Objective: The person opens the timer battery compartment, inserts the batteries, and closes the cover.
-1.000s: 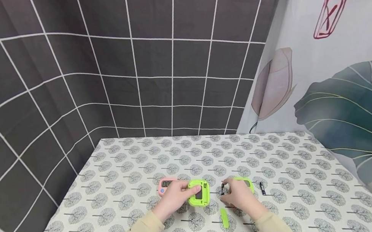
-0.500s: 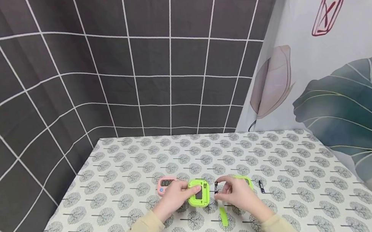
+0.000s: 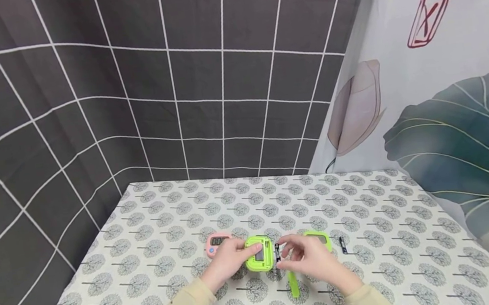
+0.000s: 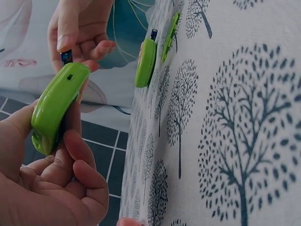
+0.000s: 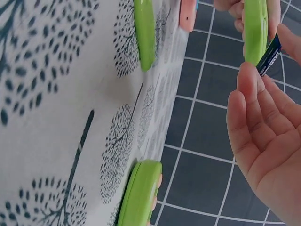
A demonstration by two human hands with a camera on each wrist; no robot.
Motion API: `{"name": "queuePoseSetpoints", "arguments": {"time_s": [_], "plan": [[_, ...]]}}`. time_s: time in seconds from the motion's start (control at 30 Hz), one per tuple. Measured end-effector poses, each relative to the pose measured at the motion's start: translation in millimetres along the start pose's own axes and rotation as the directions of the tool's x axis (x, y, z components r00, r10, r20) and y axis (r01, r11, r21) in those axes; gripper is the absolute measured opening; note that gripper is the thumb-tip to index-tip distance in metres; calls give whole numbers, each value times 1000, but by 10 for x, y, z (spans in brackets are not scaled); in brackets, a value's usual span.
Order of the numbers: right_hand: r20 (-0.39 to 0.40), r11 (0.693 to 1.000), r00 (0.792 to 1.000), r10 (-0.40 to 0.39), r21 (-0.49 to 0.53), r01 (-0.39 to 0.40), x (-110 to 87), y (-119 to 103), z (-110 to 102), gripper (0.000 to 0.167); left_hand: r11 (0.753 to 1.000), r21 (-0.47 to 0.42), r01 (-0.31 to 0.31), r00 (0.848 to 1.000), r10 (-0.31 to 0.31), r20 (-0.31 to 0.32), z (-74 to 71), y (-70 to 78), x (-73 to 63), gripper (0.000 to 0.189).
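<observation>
Over the last second the battery (image 3: pixel 277 253) has shifted leftward, from near the second green timer (image 3: pixel 319 238) to the right edge of the held green timer (image 3: pixel 261 263); whether the two touch cannot be told. The right grip (image 3: pixel 305 256) is parted only by the battery's length, thumb and finger pinching its ends. The left grip (image 3: pixel 230 257), curled round the held timer with the thumb on its upturned face, has scarcely moved. The battery is judged presented but not yet seated. On the worktop (image 3: pixel 404 282) lie a narrow green strip (image 3: pixel 293 286), a spare battery (image 3: pixel 343 245) and a pink timer (image 3: pixel 212 242).
</observation>
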State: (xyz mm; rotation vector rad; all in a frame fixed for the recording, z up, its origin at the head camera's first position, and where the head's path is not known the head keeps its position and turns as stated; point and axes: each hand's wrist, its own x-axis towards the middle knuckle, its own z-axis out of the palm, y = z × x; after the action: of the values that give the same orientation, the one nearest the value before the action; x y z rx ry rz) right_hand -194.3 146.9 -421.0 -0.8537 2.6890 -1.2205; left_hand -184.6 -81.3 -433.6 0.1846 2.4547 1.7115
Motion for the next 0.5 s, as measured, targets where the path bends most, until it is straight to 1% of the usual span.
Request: {"name": "queuePoseSetpoints", "arguments": {"time_s": [0.13, 0.27, 0.37, 0.5], "plan": [[21, 999, 1000, -21, 28, 20, -8, -49, 4, 54, 1000, 23, 5, 1000, -4, -9, -1, 7, -1, 39], [12, 999, 999, -41, 33, 40, -14, -79, 12, 52, 999, 34, 16, 1000, -15, -14, -7, 19, -6, 38], [-7, 997, 997, -79, 14, 79, -17, -75, 38, 50, 999, 33, 18, 1000, -18, -14, -14, 28, -13, 37], [-16, 991, 991, -134, -27, 133, -14, -80, 81, 49, 999, 42, 11, 1000, -10, -9, -15, 42, -17, 41]]}}
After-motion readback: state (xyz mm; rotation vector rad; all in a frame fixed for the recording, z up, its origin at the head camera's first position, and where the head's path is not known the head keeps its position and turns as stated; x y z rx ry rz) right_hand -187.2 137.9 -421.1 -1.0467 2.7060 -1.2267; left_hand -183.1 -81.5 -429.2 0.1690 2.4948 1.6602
